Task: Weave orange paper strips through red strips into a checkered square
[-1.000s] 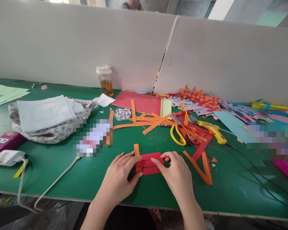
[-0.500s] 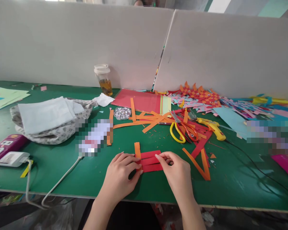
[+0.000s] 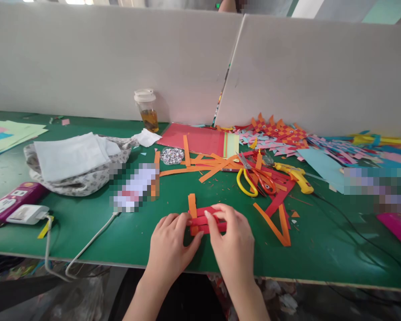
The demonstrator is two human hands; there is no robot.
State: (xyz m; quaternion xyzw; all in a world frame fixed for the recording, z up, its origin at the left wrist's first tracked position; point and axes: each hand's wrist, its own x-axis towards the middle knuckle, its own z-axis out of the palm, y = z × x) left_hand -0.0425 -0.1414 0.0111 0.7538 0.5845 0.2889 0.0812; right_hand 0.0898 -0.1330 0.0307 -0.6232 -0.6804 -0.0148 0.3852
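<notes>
Close to the table's front edge, red paper strips (image 3: 198,220) lie side by side with an orange paper strip (image 3: 192,203) crossing their left end. My left hand (image 3: 170,243) grips that left end, fingers above and thumb below. Thumb and fingers of my right hand (image 3: 234,236) are closed on a red strip near the middle, partly hiding the strips' right ends. Right of my hands rests a folded orange strip (image 3: 270,226). Behind it are scissors with yellow handles (image 3: 247,185) and scissors with red handles (image 3: 263,182).
A yellow glue gun (image 3: 296,176) with a black cord lies at right. Woven orange-red paper pieces (image 3: 279,131) pile up behind. At left are a charging phone (image 3: 137,185), a patterned cloth bag (image 3: 82,183) and a lidded cup (image 3: 149,111). A grey partition (image 3: 103,62) stands behind.
My right hand has moved left along the red strips, its fingertips now nearer my left hand. My left hand keeps its place at the left end. The view has shifted slightly.
</notes>
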